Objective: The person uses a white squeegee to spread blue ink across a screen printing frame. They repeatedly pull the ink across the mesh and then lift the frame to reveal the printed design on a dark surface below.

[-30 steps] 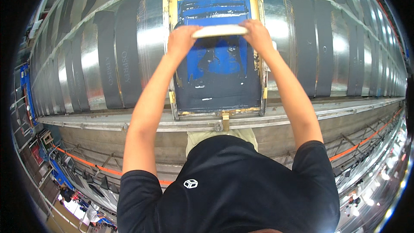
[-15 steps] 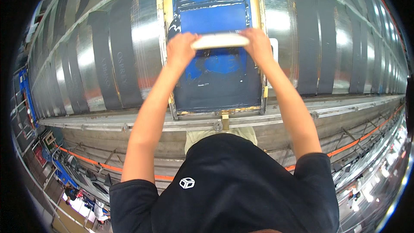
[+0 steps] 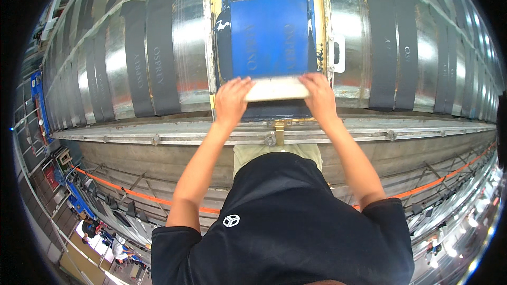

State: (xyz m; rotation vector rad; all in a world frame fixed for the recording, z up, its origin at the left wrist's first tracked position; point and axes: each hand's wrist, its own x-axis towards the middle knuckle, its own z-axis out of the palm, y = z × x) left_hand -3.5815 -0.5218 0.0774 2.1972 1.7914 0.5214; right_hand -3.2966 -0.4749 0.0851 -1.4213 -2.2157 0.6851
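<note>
My left hand [image 3: 232,100] grips the left end of a pale squeegee [image 3: 277,88], and my right hand [image 3: 320,97] grips its right end, fingers curled over it. The squeegee lies crosswise over the lower part of a printing screen in a worn metal and yellow frame [image 3: 322,10]. Above the squeegee, the blue mesh [image 3: 269,26] shows faint lettering in two columns, with dark ink along its edges. A band of dark ink [image 3: 274,109] lies below the squeegee. A white loop handle [image 3: 340,53] sits at the frame's right side.
A long metal surface [image 3: 195,42] carries rows of dark grey strips [image 3: 161,53] with faint lettering on both sides. A metal rail [image 3: 211,139] with clamps runs along the near edge. Below are orange bars [image 3: 422,188] and metal framework. People [image 3: 90,229] are at lower left, with equipment around them.
Both hands have drawn the squeegee down the screen toward my body, from the upper part to near the lower edge. The mesh behind it now shows clear blue with lettering visible.
</note>
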